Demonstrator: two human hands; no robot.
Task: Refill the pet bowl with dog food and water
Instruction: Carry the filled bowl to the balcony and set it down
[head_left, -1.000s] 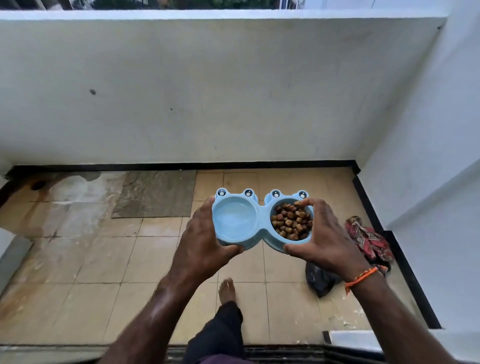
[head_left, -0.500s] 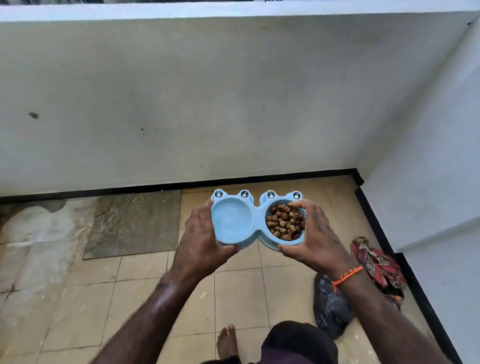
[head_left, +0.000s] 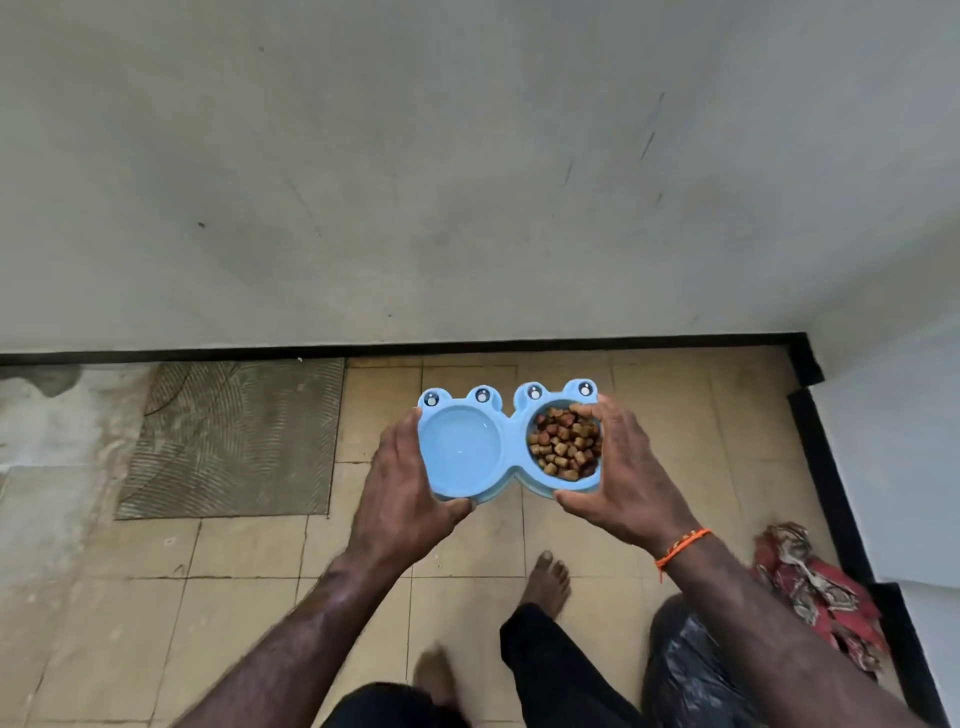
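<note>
Now pet bowl (head_left: 511, 457) between left hand (head_left: 402, 493), right hand (head_left: 626, 480)

A worn mat (head_left: 228, 436) is laid against the wall; red cloth (head_left: 815, 587) (crumpled) beside black bag (head_left: 691, 670).

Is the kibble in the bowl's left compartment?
No. The kibble fills the right compartment of the bowl, by the right hand.

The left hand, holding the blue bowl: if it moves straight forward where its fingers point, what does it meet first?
Probably the white wall ahead, near its black skirting. Nothing shows between the left hand and it, only bare floor tiles below, though depth is unclear.
</note>
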